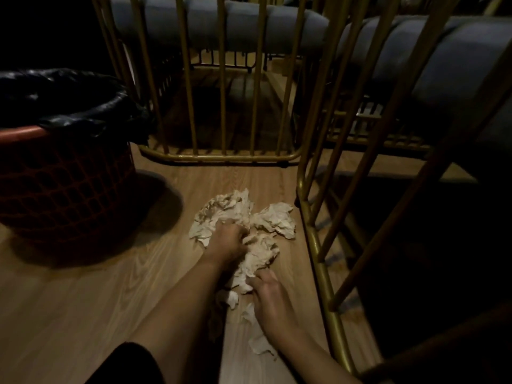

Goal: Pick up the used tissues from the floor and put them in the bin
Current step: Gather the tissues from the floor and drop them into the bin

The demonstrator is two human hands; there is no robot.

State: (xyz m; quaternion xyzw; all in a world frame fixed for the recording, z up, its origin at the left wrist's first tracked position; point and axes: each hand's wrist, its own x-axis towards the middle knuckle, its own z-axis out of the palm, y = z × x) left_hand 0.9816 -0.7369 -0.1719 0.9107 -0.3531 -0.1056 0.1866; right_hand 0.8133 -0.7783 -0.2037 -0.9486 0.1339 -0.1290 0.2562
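Both hands, left hand (pixel 230 241) and right hand (pixel 270 296), are clenching crumpled tissues (pixel 221 209); I'm worrying loose scraps (pixel 259 343) will be dropping before the bin (pixel 63 173).

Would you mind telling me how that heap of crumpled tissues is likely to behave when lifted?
The tissues look thin and creased, so probably floppy and very light. They lie as separate sheets, so some may slip from the left hand or right hand. They likely compress easily.

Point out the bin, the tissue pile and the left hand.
bin (pixel 63 187), head view: on its red lattice wall.
tissue pile (pixel 227 206), head view: on the far crumpled sheet.
left hand (pixel 228 241), head view: on the back of the hand, fingers in the tissues.
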